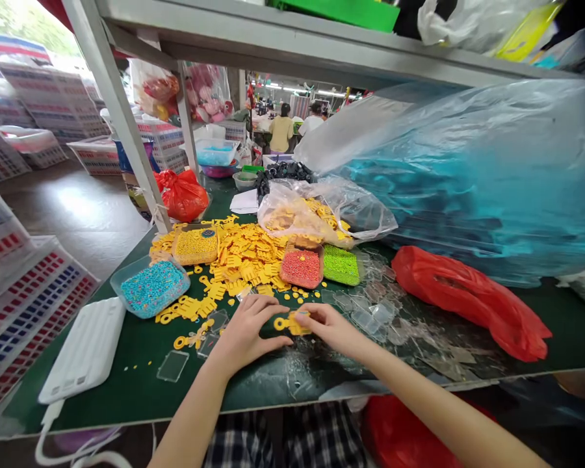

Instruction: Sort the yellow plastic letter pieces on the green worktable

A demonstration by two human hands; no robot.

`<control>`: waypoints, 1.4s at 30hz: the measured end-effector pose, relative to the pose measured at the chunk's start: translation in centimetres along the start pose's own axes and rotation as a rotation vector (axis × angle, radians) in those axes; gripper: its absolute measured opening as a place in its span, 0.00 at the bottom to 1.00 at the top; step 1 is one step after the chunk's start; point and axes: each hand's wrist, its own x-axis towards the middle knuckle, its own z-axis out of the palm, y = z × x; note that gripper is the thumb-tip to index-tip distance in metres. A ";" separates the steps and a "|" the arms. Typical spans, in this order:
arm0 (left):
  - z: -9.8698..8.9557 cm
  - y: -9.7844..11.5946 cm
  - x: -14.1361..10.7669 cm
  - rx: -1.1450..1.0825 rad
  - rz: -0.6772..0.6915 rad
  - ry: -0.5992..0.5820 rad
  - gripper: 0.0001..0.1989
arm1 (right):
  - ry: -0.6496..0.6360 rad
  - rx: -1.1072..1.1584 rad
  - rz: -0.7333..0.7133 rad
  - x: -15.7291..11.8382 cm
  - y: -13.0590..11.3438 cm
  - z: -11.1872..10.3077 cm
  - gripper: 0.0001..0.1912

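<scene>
Apparently the work is sitting well short of its end: the right hand is pinching 1 flat yellow plastic piece with a ring at its end just above the front of the dark green counter, while a broad heap of loose yellow plastic pieces is lying beyond the hands. The left hand is hovering beside the held piece, thumb and forefinger standing wide apart around its ring end, and it does not seem to be gripping anything. Whether the held piece is counting as finished, I cannot tell; nor am I seeing any pile that is clearly standing for completed ones. More yellow pieces are waiting in a clear plastic bag, and 4 clear trays are holding plenty of blue beads, yellow beads, coral-red beads and green beads, so supplies are looking far from used up. Clear plastic rectangles are lying loose too. As for writing, a small dark round disc by the yellow beads is bearing a mark too small for reading, and the white plastic power bank is showing no legible brand
</scene>
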 end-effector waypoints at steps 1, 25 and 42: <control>0.0 0.0 0.0 -0.004 -0.010 0.003 0.23 | 0.036 0.012 0.015 -0.1 -0.1 -1.3 0.25; 0.2 -2.4 -0.4 0.256 -0.196 0.081 0.06 | 0.542 -0.724 -0.411 15.1 -3.2 -5.9 0.12; 0.9 -0.7 -0.1 0.101 -0.073 -0.206 0.03 | -0.041 -0.996 -0.463 11.8 -0.7 2.5 0.09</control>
